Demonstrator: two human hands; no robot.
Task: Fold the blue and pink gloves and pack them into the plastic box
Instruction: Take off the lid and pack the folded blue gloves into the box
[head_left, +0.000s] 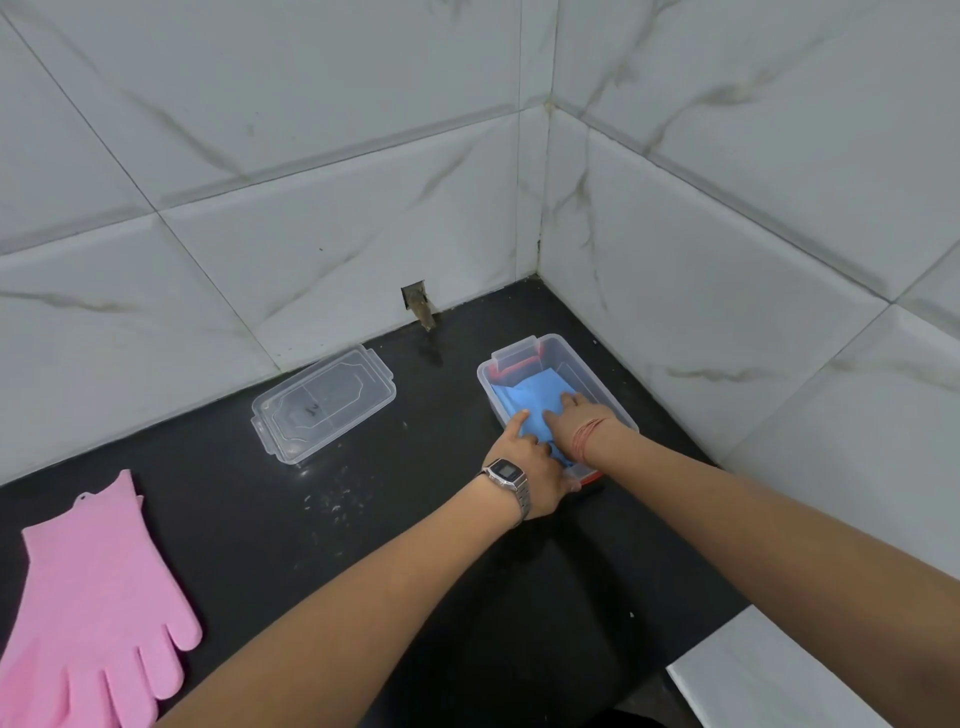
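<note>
While the black stone tabletop (363, 519) carries everything, the largest loose item on it is the flat pink rubber glove (88, 587), laid unfolded at the near left, well apart from the box. It is judged soft, floppy and somewhat grippy, best taken at the cuff and fingertips for folding. The clear rectangular plastic box (582, 374) with red clips is set near the tiled corner, and the folded blue rubber glove (535, 400) is held down inside it. Its clear plastic lid (322, 402) lies apart to the left. The left hand (524, 467) and right hand (576, 415) are both pressed open-palmed onto the blue glove, neither grip clenched.
</note>
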